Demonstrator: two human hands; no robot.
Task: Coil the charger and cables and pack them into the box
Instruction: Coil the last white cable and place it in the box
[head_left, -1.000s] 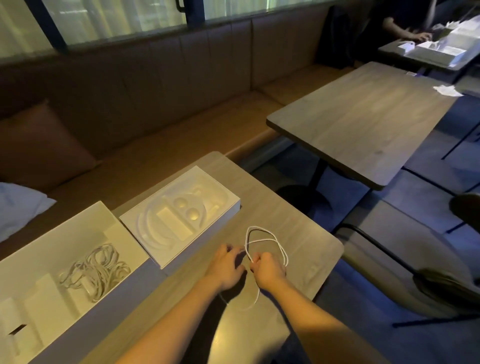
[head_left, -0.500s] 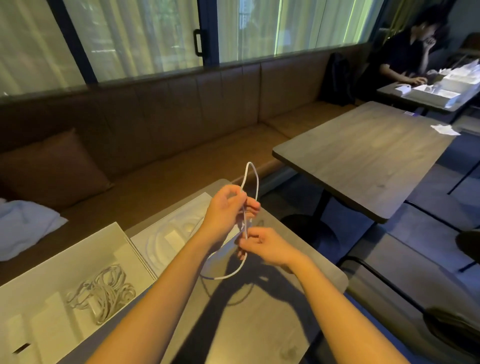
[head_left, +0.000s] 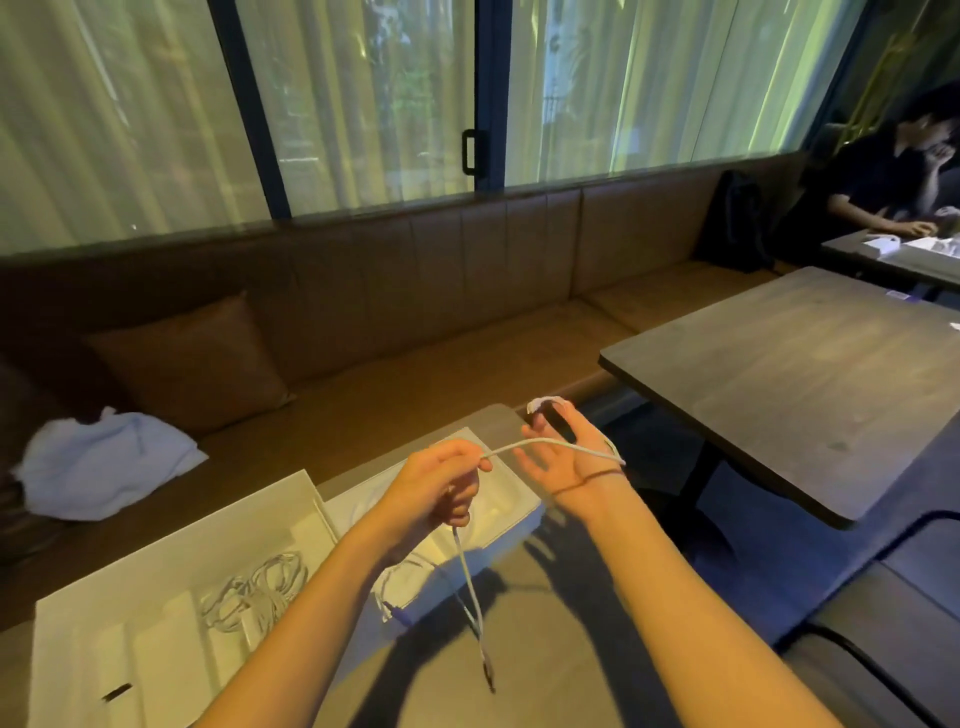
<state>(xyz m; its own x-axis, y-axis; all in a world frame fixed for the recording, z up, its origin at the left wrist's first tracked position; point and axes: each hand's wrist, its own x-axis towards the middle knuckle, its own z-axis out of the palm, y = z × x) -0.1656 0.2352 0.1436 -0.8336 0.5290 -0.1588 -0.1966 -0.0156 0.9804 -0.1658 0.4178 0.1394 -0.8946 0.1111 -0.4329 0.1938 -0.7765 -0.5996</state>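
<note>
A white cable (head_left: 540, 443) stretches between both raised hands above the table. My left hand (head_left: 441, 486) pinches it, and its loose ends hang down to about the table top (head_left: 475, 613). My right hand (head_left: 566, 460) is spread with the palm up, and the cable loops over its fingertips and round the back of the hand. The open white box (head_left: 156, 561) lies at the lower left with a coiled white cable bundle (head_left: 254, 587) inside. A white moulded tray (head_left: 511, 506) sits behind my left hand, partly hidden.
The grey table (head_left: 545, 649) ends close to the right. A second dark table (head_left: 805, 384) stands further right. A brown bench with a cushion (head_left: 192, 364) and a white cloth (head_left: 98, 467) runs behind. A seated person (head_left: 883, 182) is at far right.
Both hands rose from the table with the cable. The loop held between them has opened out: my right hand spread its fingers and the cable now wraps around it.
</note>
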